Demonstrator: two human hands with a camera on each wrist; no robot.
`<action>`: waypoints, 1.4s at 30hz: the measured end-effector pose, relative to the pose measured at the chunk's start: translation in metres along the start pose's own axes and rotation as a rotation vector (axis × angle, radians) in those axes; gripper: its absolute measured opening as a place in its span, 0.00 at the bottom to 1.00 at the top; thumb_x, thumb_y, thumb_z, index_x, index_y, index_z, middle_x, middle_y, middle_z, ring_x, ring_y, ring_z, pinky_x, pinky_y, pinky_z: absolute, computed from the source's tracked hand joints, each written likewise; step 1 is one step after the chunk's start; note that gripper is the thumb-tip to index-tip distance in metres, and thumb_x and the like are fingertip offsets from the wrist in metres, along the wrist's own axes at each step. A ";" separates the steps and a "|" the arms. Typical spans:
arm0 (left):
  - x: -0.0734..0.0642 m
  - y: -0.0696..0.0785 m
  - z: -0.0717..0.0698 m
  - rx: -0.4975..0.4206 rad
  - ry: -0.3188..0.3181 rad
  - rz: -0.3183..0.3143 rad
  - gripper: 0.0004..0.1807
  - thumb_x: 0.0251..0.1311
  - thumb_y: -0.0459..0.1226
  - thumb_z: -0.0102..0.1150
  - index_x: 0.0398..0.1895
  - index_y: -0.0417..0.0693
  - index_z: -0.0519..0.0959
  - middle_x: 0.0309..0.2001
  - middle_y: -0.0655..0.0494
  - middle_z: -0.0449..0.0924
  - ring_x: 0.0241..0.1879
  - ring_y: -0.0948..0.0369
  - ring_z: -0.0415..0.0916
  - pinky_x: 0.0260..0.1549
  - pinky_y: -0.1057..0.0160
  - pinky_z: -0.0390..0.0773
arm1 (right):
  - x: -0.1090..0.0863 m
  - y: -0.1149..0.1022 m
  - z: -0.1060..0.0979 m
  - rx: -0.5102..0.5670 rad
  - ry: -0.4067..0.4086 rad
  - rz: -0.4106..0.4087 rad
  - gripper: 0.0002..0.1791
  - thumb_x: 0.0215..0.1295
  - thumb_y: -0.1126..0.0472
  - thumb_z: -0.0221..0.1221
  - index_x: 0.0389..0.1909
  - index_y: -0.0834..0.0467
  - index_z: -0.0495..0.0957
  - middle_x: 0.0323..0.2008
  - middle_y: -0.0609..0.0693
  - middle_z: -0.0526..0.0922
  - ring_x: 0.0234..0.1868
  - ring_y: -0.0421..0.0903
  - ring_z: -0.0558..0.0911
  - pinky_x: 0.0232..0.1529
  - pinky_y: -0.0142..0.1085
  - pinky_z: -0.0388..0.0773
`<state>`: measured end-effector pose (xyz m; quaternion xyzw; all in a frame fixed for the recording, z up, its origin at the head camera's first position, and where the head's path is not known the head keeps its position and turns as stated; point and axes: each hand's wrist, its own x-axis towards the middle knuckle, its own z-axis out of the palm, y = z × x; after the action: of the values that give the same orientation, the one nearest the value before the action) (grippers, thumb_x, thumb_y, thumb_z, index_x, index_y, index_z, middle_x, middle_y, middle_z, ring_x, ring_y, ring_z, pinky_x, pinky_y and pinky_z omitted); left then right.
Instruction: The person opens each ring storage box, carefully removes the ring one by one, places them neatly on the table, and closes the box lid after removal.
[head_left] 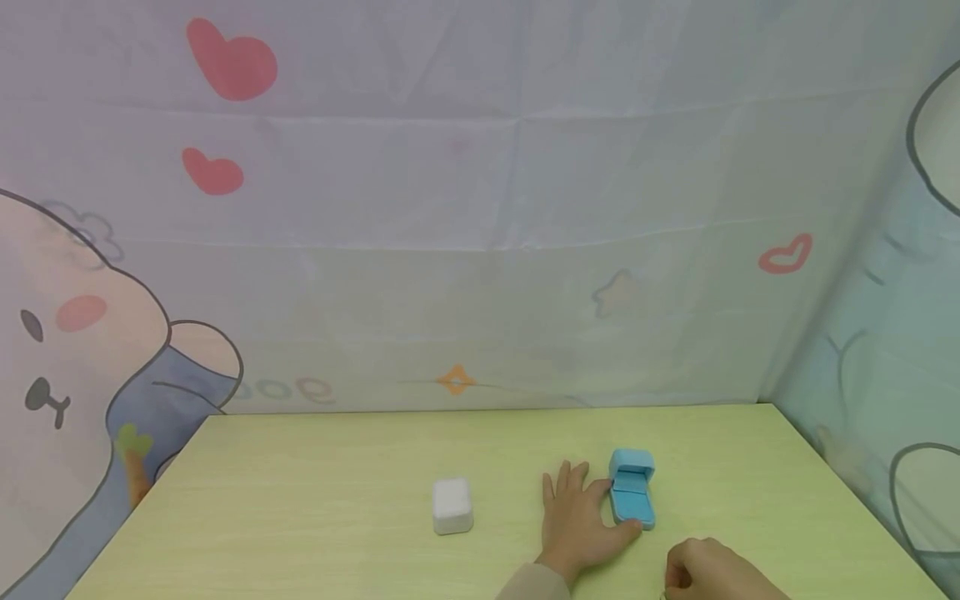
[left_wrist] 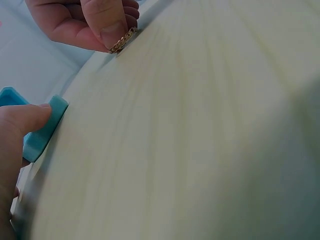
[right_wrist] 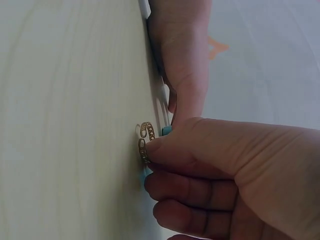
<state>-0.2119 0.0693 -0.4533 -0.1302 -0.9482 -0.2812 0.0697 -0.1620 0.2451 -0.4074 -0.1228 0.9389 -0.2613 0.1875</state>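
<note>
A blue ring box (head_left: 632,507) stands with its lid raised on the right half of the table. My left hand (head_left: 577,523) holds it at the side and front edge between thumb and index finger, the other fingers spread on the tabletop. In the left wrist view the thumb lies against the box's edge (left_wrist: 47,130). Nearer the front, my right hand (head_left: 712,571) pinches a gold chain-link ring (right_wrist: 143,150) between thumb and index finger; the ring's band has a gap. The right hand's remaining fingers are curled in.
A small white box (head_left: 452,506) sits on the table left of my left hand. The pale yellow-green table (head_left: 315,492) ends at a printed curtain (head_left: 390,317) at the back, and more curtain hangs along the right side.
</note>
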 end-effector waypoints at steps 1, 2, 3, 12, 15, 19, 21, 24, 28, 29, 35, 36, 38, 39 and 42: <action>0.000 0.000 0.000 0.001 0.000 0.000 0.33 0.48 0.66 0.55 0.53 0.62 0.77 0.66 0.53 0.66 0.71 0.47 0.54 0.67 0.38 0.47 | 0.000 -0.001 0.000 -0.004 0.003 0.005 0.09 0.54 0.65 0.63 0.17 0.56 0.76 0.16 0.45 0.76 0.20 0.42 0.71 0.21 0.32 0.67; 0.000 0.000 0.000 0.001 0.000 0.000 0.33 0.48 0.67 0.55 0.53 0.62 0.77 0.66 0.53 0.66 0.71 0.47 0.54 0.67 0.38 0.47 | 0.000 -0.002 0.000 -0.010 0.008 0.012 0.09 0.54 0.65 0.63 0.17 0.57 0.76 0.16 0.45 0.75 0.20 0.42 0.71 0.22 0.32 0.67; 0.000 0.001 -0.001 0.000 -0.001 -0.001 0.33 0.48 0.67 0.55 0.53 0.62 0.77 0.66 0.53 0.66 0.71 0.47 0.54 0.67 0.38 0.47 | 0.000 -0.003 0.000 -0.017 0.013 0.022 0.09 0.53 0.65 0.63 0.17 0.57 0.76 0.16 0.45 0.75 0.20 0.42 0.71 0.22 0.32 0.67; 0.000 0.000 -0.001 -0.010 -0.011 -0.008 0.33 0.48 0.66 0.55 0.54 0.62 0.77 0.66 0.52 0.66 0.71 0.47 0.53 0.68 0.38 0.47 | 0.000 -0.011 0.004 -0.076 0.049 0.143 0.10 0.53 0.65 0.65 0.17 0.56 0.76 0.16 0.46 0.75 0.20 0.42 0.70 0.24 0.32 0.68; 0.000 0.000 0.000 -0.007 -0.008 -0.002 0.33 0.48 0.66 0.55 0.54 0.62 0.77 0.66 0.52 0.66 0.71 0.47 0.53 0.68 0.38 0.47 | 0.001 -0.011 0.005 -0.086 0.048 0.158 0.10 0.53 0.65 0.65 0.17 0.56 0.76 0.16 0.45 0.75 0.20 0.41 0.71 0.24 0.32 0.68; 0.000 0.000 0.000 0.000 -0.007 0.002 0.33 0.48 0.67 0.54 0.54 0.62 0.77 0.66 0.52 0.66 0.71 0.47 0.53 0.67 0.38 0.47 | 0.001 -0.011 0.005 -0.086 0.046 0.154 0.10 0.53 0.64 0.65 0.17 0.56 0.76 0.16 0.45 0.75 0.20 0.41 0.71 0.24 0.32 0.69; 0.000 0.000 0.000 0.004 -0.008 0.001 0.33 0.48 0.67 0.54 0.54 0.62 0.76 0.66 0.52 0.66 0.71 0.47 0.53 0.67 0.38 0.47 | 0.000 -0.010 0.005 -0.079 0.048 0.133 0.10 0.53 0.65 0.65 0.17 0.56 0.76 0.16 0.45 0.75 0.20 0.42 0.71 0.24 0.33 0.69; 0.000 0.000 0.001 0.007 -0.010 -0.001 0.33 0.48 0.67 0.54 0.55 0.62 0.76 0.67 0.53 0.65 0.71 0.47 0.53 0.68 0.38 0.47 | -0.001 -0.008 0.003 -0.066 0.047 0.101 0.09 0.52 0.66 0.64 0.17 0.56 0.76 0.16 0.45 0.75 0.20 0.42 0.71 0.23 0.33 0.68; 0.000 -0.001 0.001 0.009 -0.012 -0.002 0.33 0.48 0.67 0.54 0.55 0.63 0.76 0.67 0.53 0.65 0.71 0.47 0.53 0.68 0.38 0.47 | -0.001 -0.007 0.003 -0.054 0.045 0.091 0.09 0.52 0.66 0.64 0.17 0.57 0.76 0.16 0.45 0.75 0.20 0.42 0.71 0.23 0.33 0.69; 0.001 -0.001 0.001 0.008 -0.011 -0.001 0.33 0.48 0.67 0.54 0.55 0.63 0.76 0.67 0.53 0.65 0.71 0.47 0.53 0.68 0.38 0.47 | -0.001 -0.006 0.003 -0.052 0.043 0.083 0.09 0.52 0.66 0.64 0.17 0.57 0.76 0.16 0.45 0.75 0.20 0.42 0.71 0.23 0.33 0.68; 0.001 0.000 0.000 0.008 -0.010 -0.001 0.33 0.48 0.67 0.54 0.55 0.62 0.76 0.66 0.53 0.66 0.71 0.47 0.53 0.68 0.38 0.47 | 0.000 0.000 0.001 -0.017 0.017 0.025 0.08 0.53 0.65 0.63 0.18 0.56 0.77 0.17 0.45 0.76 0.20 0.42 0.72 0.22 0.33 0.69; 0.001 0.000 0.000 0.010 -0.012 -0.002 0.34 0.48 0.67 0.54 0.55 0.62 0.76 0.66 0.53 0.66 0.71 0.47 0.53 0.68 0.38 0.47 | 0.000 0.001 0.001 -0.008 0.012 0.023 0.08 0.54 0.64 0.63 0.18 0.56 0.77 0.17 0.45 0.77 0.21 0.43 0.72 0.23 0.34 0.69; 0.001 -0.001 0.000 0.013 -0.015 -0.003 0.34 0.48 0.68 0.54 0.55 0.62 0.76 0.66 0.53 0.66 0.71 0.47 0.53 0.68 0.38 0.47 | 0.000 0.002 0.001 0.007 0.006 0.023 0.08 0.54 0.63 0.63 0.19 0.56 0.77 0.18 0.45 0.77 0.21 0.43 0.73 0.23 0.34 0.70; 0.000 -0.001 0.000 0.015 -0.017 -0.003 0.34 0.48 0.68 0.54 0.55 0.62 0.76 0.66 0.53 0.65 0.71 0.47 0.53 0.68 0.38 0.47 | 0.000 0.002 0.002 0.013 0.005 0.027 0.08 0.55 0.63 0.63 0.19 0.56 0.77 0.18 0.45 0.77 0.22 0.43 0.73 0.24 0.35 0.71; 0.000 -0.001 0.000 0.021 -0.019 -0.002 0.34 0.48 0.68 0.53 0.55 0.63 0.76 0.66 0.53 0.65 0.71 0.47 0.53 0.68 0.38 0.48 | 0.001 0.001 0.002 0.032 0.009 0.057 0.07 0.56 0.61 0.63 0.21 0.56 0.78 0.20 0.45 0.78 0.23 0.43 0.73 0.26 0.36 0.72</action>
<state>-0.2125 0.0686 -0.4536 -0.1314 -0.9518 -0.2702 0.0618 -0.1619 0.2446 -0.4101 -0.0919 0.9385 -0.2715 0.1927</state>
